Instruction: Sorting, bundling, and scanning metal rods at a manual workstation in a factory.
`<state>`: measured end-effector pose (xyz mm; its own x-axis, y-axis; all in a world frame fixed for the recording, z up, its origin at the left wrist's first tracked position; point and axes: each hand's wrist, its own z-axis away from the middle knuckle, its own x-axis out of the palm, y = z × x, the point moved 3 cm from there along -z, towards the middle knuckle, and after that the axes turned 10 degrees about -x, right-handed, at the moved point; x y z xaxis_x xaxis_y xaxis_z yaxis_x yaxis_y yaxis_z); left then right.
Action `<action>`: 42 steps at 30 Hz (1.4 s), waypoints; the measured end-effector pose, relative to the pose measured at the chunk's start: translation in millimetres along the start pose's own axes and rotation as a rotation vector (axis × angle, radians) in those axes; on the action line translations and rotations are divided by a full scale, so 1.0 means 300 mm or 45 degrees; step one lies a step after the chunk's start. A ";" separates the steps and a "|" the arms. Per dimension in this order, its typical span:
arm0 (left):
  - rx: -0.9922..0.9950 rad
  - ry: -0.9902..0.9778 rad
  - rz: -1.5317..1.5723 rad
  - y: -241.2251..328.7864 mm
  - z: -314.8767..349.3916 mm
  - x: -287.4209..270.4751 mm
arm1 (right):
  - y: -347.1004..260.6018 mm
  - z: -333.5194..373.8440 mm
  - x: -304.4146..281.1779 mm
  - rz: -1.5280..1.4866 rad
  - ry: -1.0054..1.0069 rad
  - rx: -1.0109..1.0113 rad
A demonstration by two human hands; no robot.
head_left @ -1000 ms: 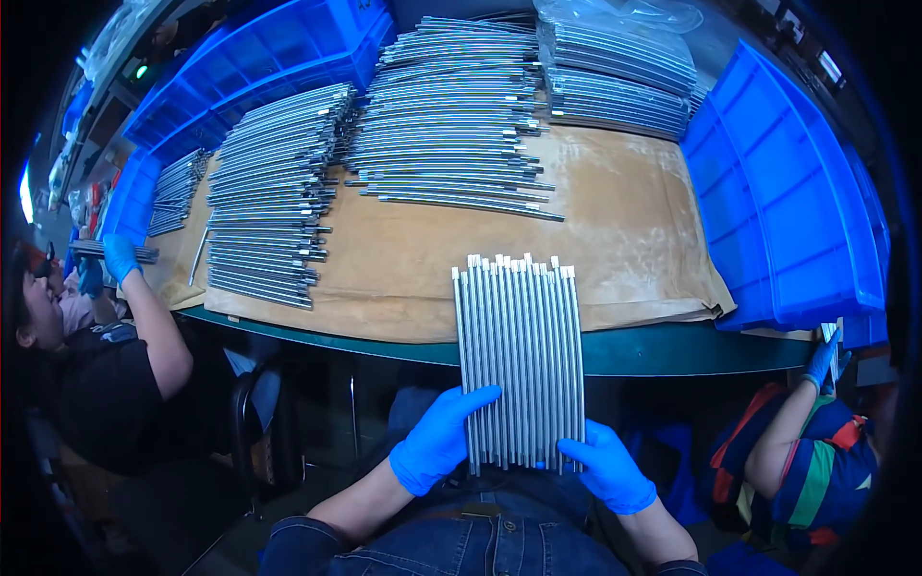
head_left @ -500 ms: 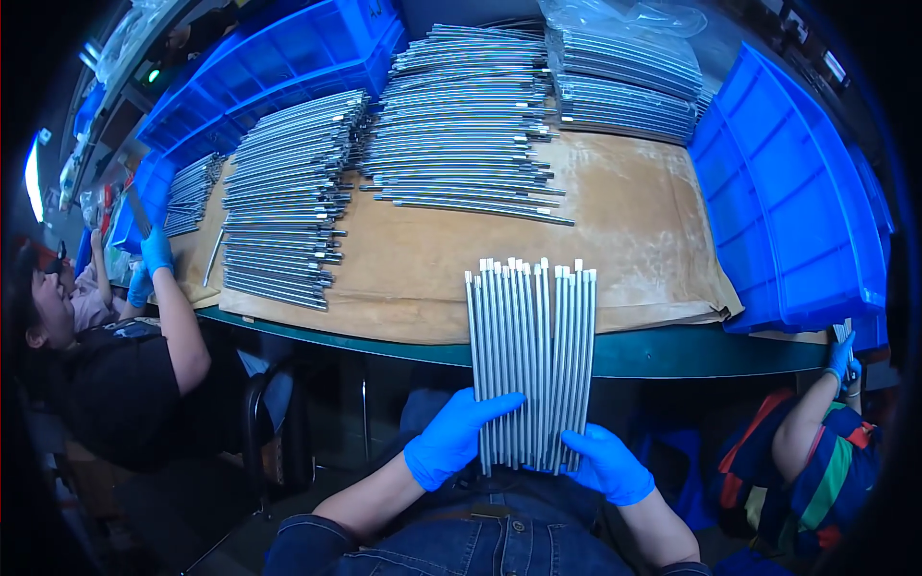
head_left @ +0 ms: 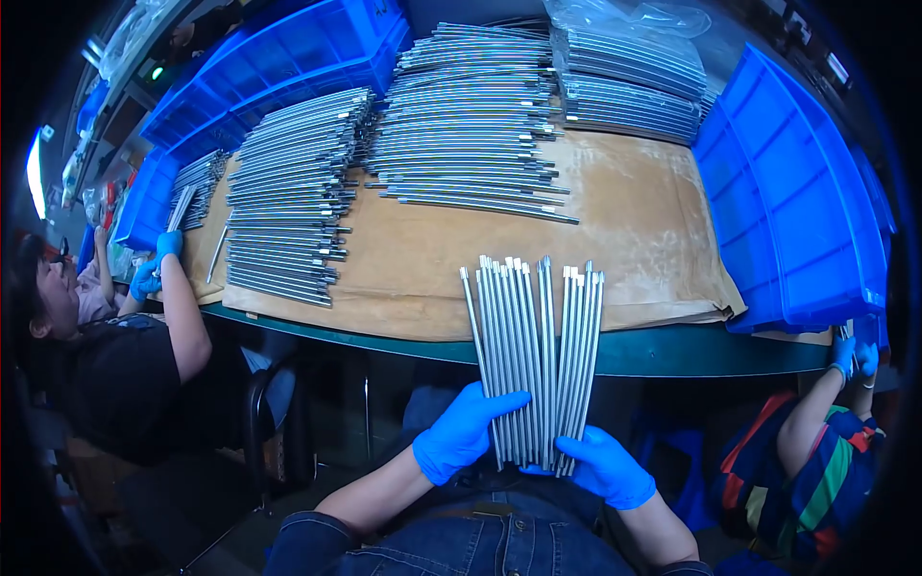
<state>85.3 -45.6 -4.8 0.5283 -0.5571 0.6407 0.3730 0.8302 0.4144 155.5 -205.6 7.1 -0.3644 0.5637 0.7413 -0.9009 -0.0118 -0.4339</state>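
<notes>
A fanned bundle of slim metal rods stands nearly upright in front of me, over the table's near edge. My left hand, in a blue glove, is closed round the bundle's lower left side, its thumb lying across the front. On the lower right side my right hand, also blue-gloved, grips the rods with its thumb in front. The fingers of both hands are mostly hidden behind the rods. The upper tips are uneven in height, with a gap between the left and right groups.
Brown paper covers the table. Rod piles lie at left and middle, bagged rods at the back. Blue bins stand at right and back left. Gloved co-workers sit left and right.
The rods in my hands have spread wider at the top, the outer ones leaning outward, and their lower ends have drawn closer together. The left co-worker's hands and held rods have shifted.
</notes>
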 end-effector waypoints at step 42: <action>-0.201 -0.629 0.282 -0.042 -0.070 0.056 | -0.010 -0.049 0.025 0.205 -0.127 0.066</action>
<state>105.5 -65.8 -12.7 0.2014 -0.2626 0.9437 0.4231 0.8922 0.1580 159.0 -189.2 6.4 -0.5240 0.4666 0.7125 -0.8391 -0.1389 -0.5260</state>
